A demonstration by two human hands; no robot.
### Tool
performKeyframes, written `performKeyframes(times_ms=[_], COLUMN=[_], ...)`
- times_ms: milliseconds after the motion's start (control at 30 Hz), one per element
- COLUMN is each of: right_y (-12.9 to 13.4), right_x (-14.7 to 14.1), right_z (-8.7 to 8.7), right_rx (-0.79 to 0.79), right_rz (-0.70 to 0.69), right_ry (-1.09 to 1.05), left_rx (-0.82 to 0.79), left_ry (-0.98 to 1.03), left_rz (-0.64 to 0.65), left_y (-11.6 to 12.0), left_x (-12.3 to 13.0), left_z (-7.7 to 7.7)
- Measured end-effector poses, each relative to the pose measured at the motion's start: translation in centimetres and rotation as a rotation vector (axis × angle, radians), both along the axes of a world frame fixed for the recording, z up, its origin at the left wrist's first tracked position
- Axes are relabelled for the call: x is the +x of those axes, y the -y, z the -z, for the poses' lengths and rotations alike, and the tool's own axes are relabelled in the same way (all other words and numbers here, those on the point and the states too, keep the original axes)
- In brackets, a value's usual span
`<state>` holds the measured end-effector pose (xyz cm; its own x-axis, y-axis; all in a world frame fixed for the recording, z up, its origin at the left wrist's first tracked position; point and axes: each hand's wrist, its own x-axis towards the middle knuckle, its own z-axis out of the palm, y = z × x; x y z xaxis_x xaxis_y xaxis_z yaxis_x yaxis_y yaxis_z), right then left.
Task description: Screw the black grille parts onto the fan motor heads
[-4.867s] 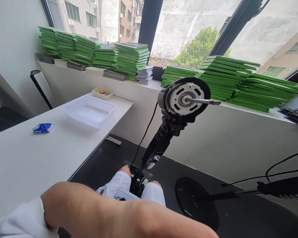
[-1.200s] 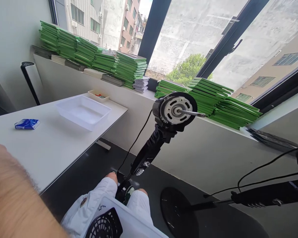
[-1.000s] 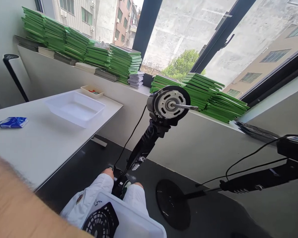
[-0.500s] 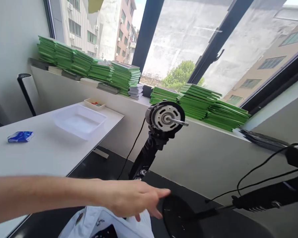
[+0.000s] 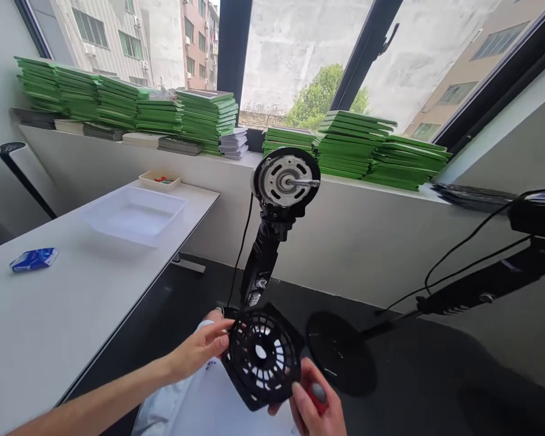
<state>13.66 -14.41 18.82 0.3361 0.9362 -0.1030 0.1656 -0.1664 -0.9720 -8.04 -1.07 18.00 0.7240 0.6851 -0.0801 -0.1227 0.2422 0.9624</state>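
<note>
Low in front of me, a black slotted fan cover (image 5: 267, 357) is held between my two hands, tilted, with a round hole in its middle. My left hand (image 5: 204, 348) grips its upper left edge, thumb and fingers on the rim. At the lower right edge my right hand (image 5: 315, 402) pinches the cover. A red and grey handle (image 5: 318, 395), perhaps of a screwdriver, is also in that hand; its far end is hidden. Beyond stands a black fan stand (image 5: 261, 260), topped by a bare fan motor (image 5: 287, 180) with a metal shaft sticking out.
At left a white table (image 5: 95, 290) bears a clear plastic bin (image 5: 136, 215), a small beige tray (image 5: 160, 180) and a blue packet (image 5: 34, 259). Green book stacks (image 5: 354, 145) line the windowsill. On the right are a second black stand (image 5: 476, 290), its round base (image 5: 340, 351) and cables.
The black fan cover has come into view, held in both hands. My left hand has drawn back from its outstretched reach, and my right hand has appeared with the red and grey handle.
</note>
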Motion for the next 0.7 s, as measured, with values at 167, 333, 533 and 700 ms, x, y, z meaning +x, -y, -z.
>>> performKeyframes(times_ms=[167,333,533,700], right_y=[-3.1,-3.9,-6.0,-8.3], right_x=[0.4,0.9,3.6,3.7], right_z=[-4.4,-6.3,-11.1,-15.1], right_rx=[-0.013,0.05,0.33,0.174], right_rz=[0.025,0.048,0.065,-0.361], right_ry=[-0.307,-0.235,0.122,0.38], left_rx=[-0.09,-0.047,0.049,0.207], left_ry=[0.115,0.068,-0.16,-0.295], left_rz=[-0.062,-0.081,-0.015,0.17], left_y=[-0.3,-1.1,-3.3,-5.2], left_x=[1.1,0.6,-0.1,1.0], left_z=[-3.8,-7.0,-11.4,-16.3])
